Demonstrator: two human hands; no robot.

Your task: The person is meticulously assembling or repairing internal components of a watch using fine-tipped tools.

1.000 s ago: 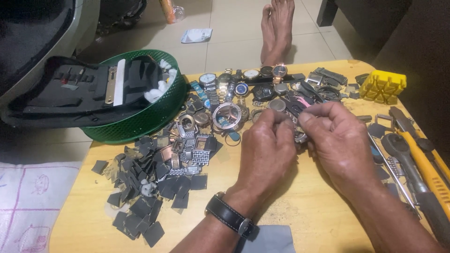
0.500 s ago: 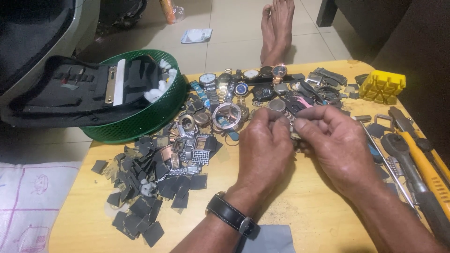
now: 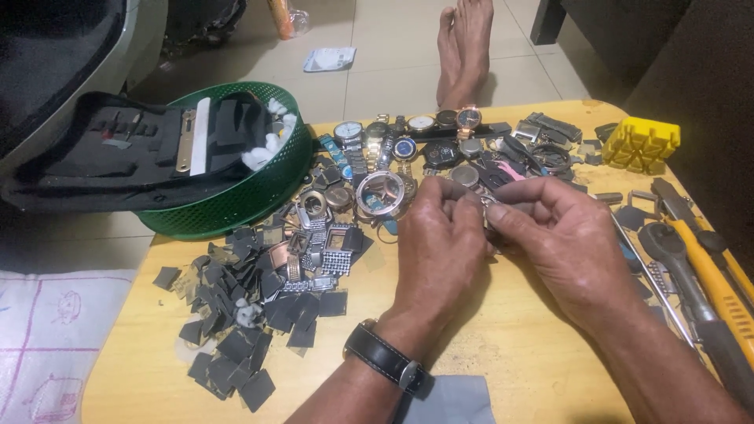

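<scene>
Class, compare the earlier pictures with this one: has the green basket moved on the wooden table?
No. The green basket still sits at the table's far left edge, beside the pile of watches, with the black tool case resting on it.

Two bare hands in shot, left hand [image 3: 440, 243] and right hand [image 3: 561, 239], forearms uncovered with no sleeves showing. On the left wrist sits a black leather wristband with a silver metal buckle [image 3: 386, 359]. Far off, bare feet [image 3: 465, 47] on the floor, no shoes.
</scene>
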